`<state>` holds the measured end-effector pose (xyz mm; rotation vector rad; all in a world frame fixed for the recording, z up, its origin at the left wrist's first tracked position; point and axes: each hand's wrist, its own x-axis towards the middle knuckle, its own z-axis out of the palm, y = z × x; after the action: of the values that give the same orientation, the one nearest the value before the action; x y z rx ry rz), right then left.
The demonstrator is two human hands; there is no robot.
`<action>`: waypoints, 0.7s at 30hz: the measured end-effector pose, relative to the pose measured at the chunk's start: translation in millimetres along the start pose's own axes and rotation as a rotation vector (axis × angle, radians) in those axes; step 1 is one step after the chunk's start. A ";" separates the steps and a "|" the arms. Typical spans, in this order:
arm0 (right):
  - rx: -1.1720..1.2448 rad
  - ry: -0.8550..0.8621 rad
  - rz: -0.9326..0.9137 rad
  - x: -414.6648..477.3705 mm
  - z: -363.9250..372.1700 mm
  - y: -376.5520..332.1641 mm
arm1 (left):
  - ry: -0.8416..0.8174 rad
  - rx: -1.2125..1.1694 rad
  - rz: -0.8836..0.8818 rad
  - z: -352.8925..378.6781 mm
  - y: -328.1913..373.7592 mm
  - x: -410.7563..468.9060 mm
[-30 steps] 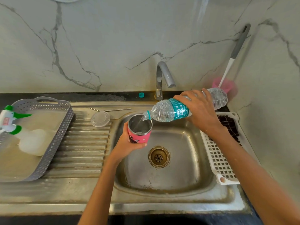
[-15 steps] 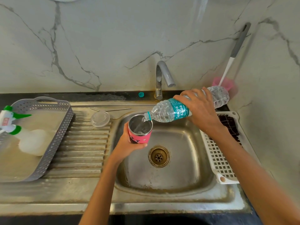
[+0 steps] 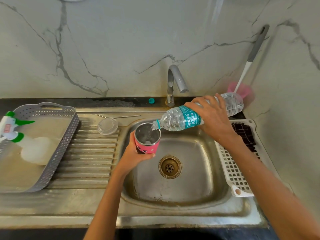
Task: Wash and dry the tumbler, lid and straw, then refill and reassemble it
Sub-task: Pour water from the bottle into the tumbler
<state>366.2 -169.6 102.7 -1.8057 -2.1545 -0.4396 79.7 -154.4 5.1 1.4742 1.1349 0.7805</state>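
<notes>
**Water bottle tipped into tumbler over the sink**

One pink tumbler (image 3: 147, 142), gripped low by the left hand (image 3: 134, 155), upright above the left part of the steel sink (image 3: 199, 179). One clear water bottle (image 3: 180, 119), wrapped by the right hand (image 3: 213, 118), tilted with its mouth at the tumbler rim, water pouring in. One clear lid (image 3: 107, 126) and one metal straw (image 3: 119, 116) lying on the ribbed drainboard (image 3: 86, 161), well apart from the tumbler. One grey basket (image 3: 65, 144) at left holding one spray bottle (image 3: 26, 144). One white rack (image 3: 232, 170) against the sink's right edge. One teal cap (image 3: 151, 100) beside the tap (image 3: 174, 84). One bottle brush (image 3: 249, 66) leaning in the marble corner. Open basin around the drain (image 3: 170, 167).
</notes>
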 end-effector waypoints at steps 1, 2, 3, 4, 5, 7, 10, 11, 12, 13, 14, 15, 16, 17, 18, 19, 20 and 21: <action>-0.001 -0.003 -0.001 -0.1 0.5 -0.1 | 0.001 0.001 0.001 -0.4 0.5 -0.5; -0.003 -0.008 0.001 -0.3 0.7 0.0 | 0.001 0.000 0.003 -0.8 0.8 -1.2; -0.005 -0.012 0.002 -0.4 0.6 -0.2 | 0.003 -0.001 0.004 -1.4 0.7 -2.1; -0.007 -0.015 0.003 -0.6 0.6 -0.4 | 0.005 0.000 0.005 -2.0 0.1 -2.7; -0.008 -0.016 0.002 -0.8 0.0 -0.8 | 0.009 0.001 0.004 -2.4 -0.7 -3.5; -0.007 -0.013 0.002 -0.8 -1.1 -1.8 | 0.013 0.005 0.002 -2.8 -1.1 -4.7; -0.001 -0.003 -0.002 -0.4 -2.6 -2.8 | 0.012 0.012 -0.002 -2.3 -0.7 -5.6; 0.000 0.000 -0.005 -0.1 -3.0 -3.3 | 0.011 0.011 -0.002 -2.3 -0.6 -5.8; 0.000 0.002 -0.008 0.4 -3.0 -3.7 | 0.010 0.011 -0.002 -2.5 -0.7 -5.9; 0.000 0.002 -0.012 0.7 -2.7 -4.1 | 0.011 0.013 -0.001 -2.8 -1.1 -6.1; 0.001 0.003 -0.015 0.8 -2.2 -4.5 | 0.012 0.013 0.000 -2.9 -1.0 -6.3; 0.001 0.005 -0.018 0.9 -1.9 -4.8 | 0.013 0.013 0.001 -3.2 -0.9 -6.8; -0.001 0.008 -0.022 1.2 -1.5 -5.0 | 0.014 0.012 0.002 -3.5 -0.8 -7.2; -0.003 0.009 -0.024 1.4 -1.2 -5.1 | 0.014 0.008 0.003 -3.8 -0.8 -7.5; -0.004 0.011 -0.026 1.8 -1.0 -5.1 | 0.016 0.004 0.003 -4.4 -1.3 -7.9; -0.004 0.012 -0.026 2.0 -0.7 -5.1 | 0.016 0.000 0.003 -4.9 -1.7 -8.0; -0.005 0.012 -0.026 2.3 -0.5 -5.3 | 0.017 -0.003 0.001 -5.3 -2.4 -8.3; -0.008 0.010 -0.026 2.7 -0.3 -5.6 | 0.017 -0.004 0.001 -5.6 -2.7 -8.5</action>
<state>360.3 -168.2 103.8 -1.7777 -2.1748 -0.4623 71.1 -160.5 4.6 1.4673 1.1444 0.7970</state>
